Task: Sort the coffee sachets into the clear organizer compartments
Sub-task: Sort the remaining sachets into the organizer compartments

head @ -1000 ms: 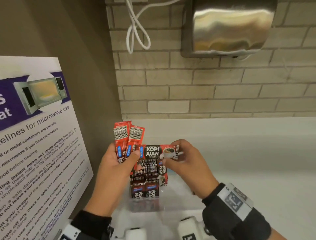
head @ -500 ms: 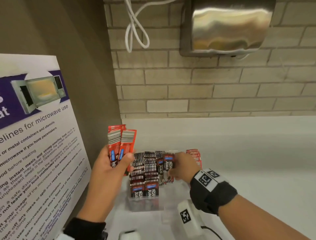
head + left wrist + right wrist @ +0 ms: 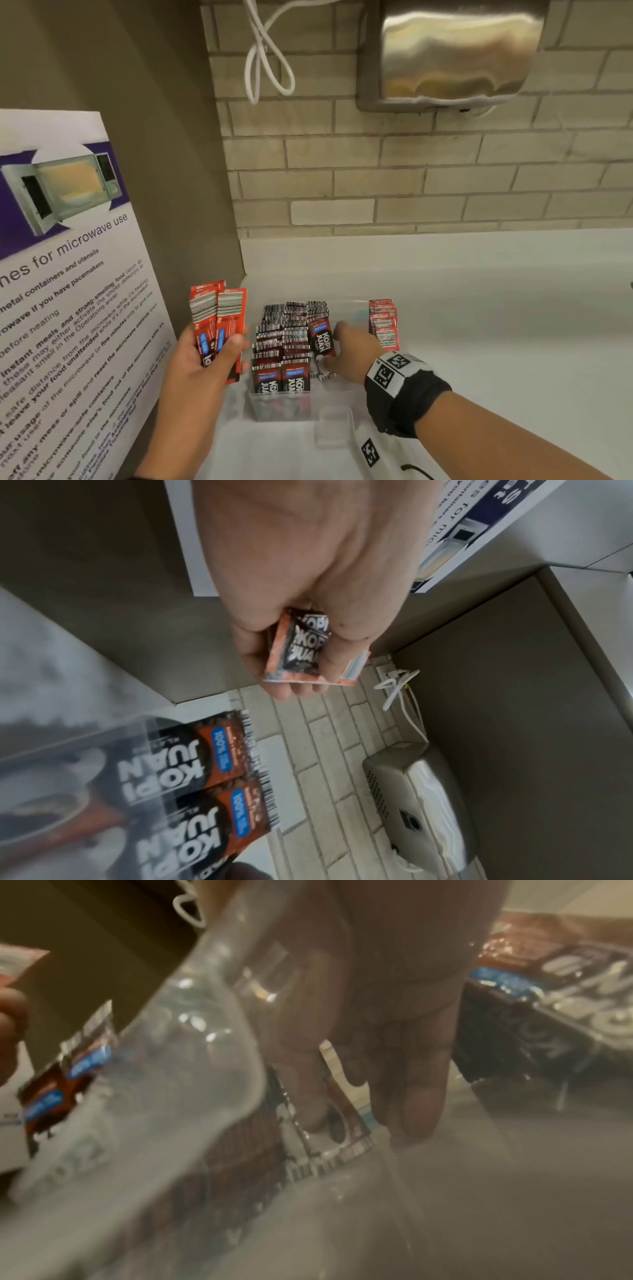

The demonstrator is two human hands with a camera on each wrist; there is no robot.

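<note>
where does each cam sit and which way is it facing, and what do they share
Head: on the head, facing forward and down at the organizer; both forearms, left hand, right hand show.
Left wrist: looks along the left palm at its held sachets.
Right wrist: low behind clear plastic; right fingers pinch one sachet.
Shared: head and left wrist both show the steel wall box.

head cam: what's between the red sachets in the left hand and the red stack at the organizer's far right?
Head view: rows of upright dark sachets in the organizer, then the right hand setting one in. Left hand holds the red sachets; red stack beyond.
</note>
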